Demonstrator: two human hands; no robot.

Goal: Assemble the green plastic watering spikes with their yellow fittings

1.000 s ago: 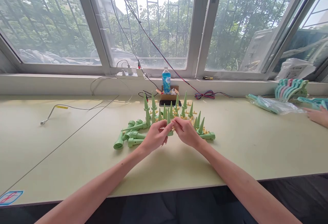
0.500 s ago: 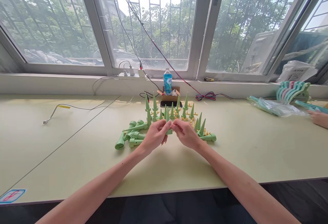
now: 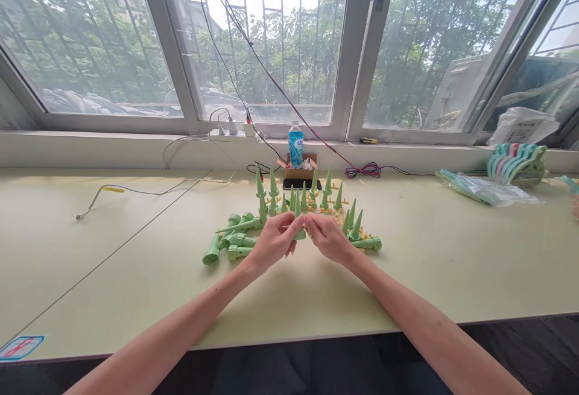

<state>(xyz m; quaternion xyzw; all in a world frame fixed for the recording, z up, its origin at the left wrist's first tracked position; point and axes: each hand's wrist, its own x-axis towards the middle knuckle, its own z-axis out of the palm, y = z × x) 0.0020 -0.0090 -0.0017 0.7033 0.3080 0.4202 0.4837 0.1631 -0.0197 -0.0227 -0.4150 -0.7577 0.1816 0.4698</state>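
Observation:
My left hand [image 3: 274,239] is closed around a green plastic watering spike [image 3: 300,234], its tapered point up and its wide cap end down. Against the spike's side, my right hand [image 3: 330,237] is closed in a pinch; whatever its fingertips hold is hidden. More green spikes stand upright behind my hands, some with small yellow side valves [image 3: 346,201]. To the left, several spikes [image 3: 240,239] lie in a loose pile. Another spike [image 3: 368,242] lies just right of my right hand, near loose yellow pieces [image 3: 364,233].
A blue-labelled bottle [image 3: 295,145] stands at the back by a small cardboard box [image 3: 298,172], with a dark phone [image 3: 302,184] before it. A white cable [image 3: 136,190] crosses the left. Pastel hangers [image 3: 515,164] and plastic-wrapped items [image 3: 491,189] lie right. Another person's hand [image 3: 576,207] shows at the right edge.
My hands and the held spike have shifted very slightly to the right, with the same grip. The other person's hand and a blue item moved right, mostly out of view.

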